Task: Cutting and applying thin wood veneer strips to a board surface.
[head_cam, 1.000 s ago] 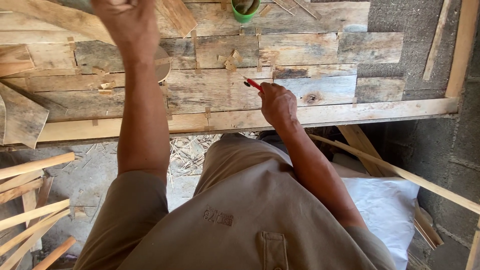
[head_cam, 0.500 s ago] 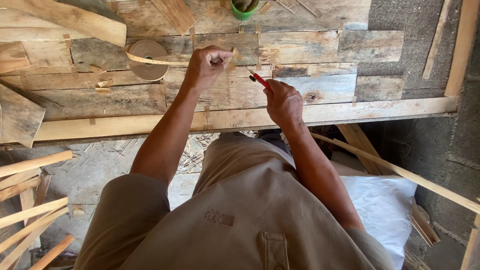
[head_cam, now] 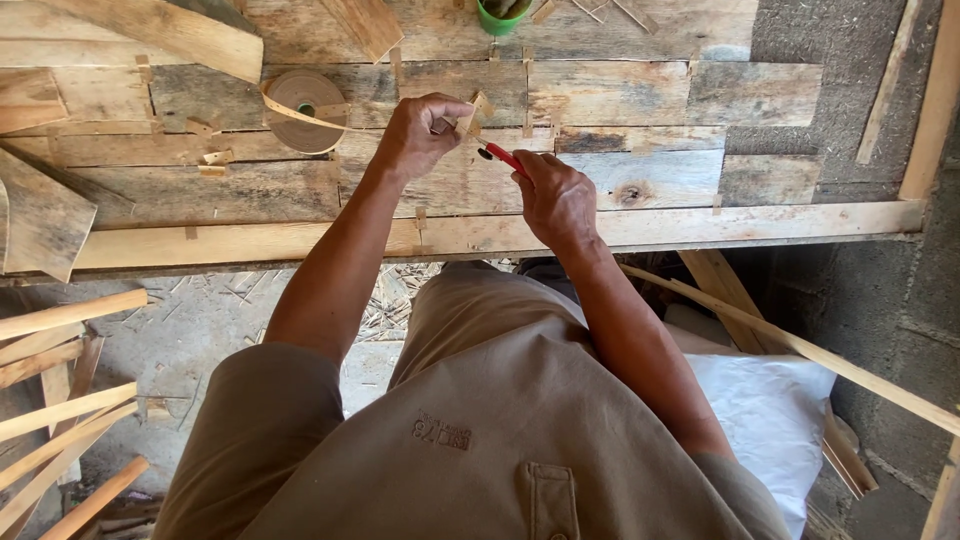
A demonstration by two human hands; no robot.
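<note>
Left hand [head_cam: 418,135] pinching tape strip [head_cam: 300,115] end; right hand [head_cam: 555,195] clamped on red-handled scissors [head_cam: 503,157].

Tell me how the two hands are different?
The left hand pinches a tan strip that runs from the roll; the right hand holds a red-handled tool. The left hand is farther up the bench than the right. Both are bare and over the wooden bench.
</note>
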